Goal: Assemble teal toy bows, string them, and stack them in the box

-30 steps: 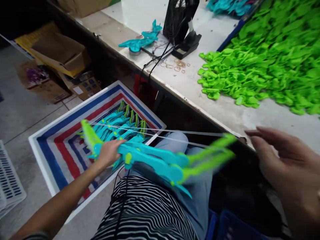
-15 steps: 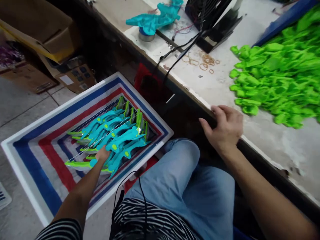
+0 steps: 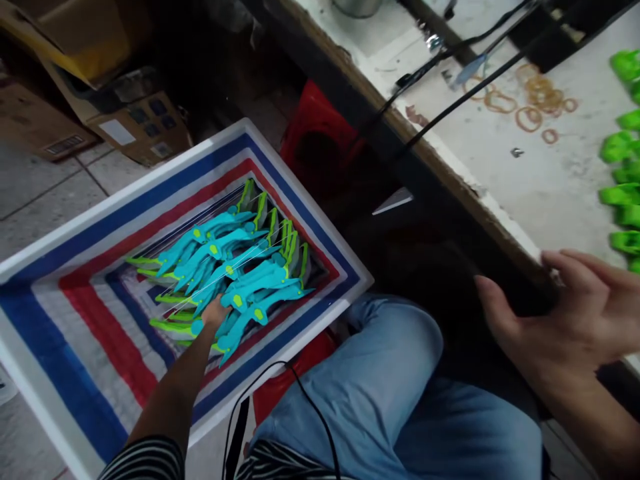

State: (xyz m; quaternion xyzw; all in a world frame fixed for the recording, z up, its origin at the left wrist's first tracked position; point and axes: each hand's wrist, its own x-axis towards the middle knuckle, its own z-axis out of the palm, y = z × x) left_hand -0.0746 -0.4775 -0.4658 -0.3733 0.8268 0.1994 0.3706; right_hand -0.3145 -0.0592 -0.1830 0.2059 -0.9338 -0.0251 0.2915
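Observation:
A white tub [image 3: 290, 333] lined with striped cloth holds several teal-and-green plastic toy bows [image 3: 235, 247] with thin white strings, lying side by side. My left hand [image 3: 216, 312] reaches into it, its fingers closed on the nearer toy bow [image 3: 175, 326]; the fingertips are partly hidden by the plastic. My right hand [image 3: 570, 313] rests at the workbench edge, thumb apart and fingers loosely stretched, with nothing in it.
On the workbench [image 3: 500, 160] lie rubber bands [image 3: 543, 93], black cables [image 3: 455, 103] and a pile of bright green plastic parts [image 3: 627, 193]. A red stool [image 3: 317, 133] stands under the bench. Cardboard boxes [image 3: 140, 123] sit on the tiled floor at the back left.
The view has come closer to the tub, and the bench has slid right in it. The bow in my left hand has shifted slightly right against the others. My right hand stays at the bench edge.

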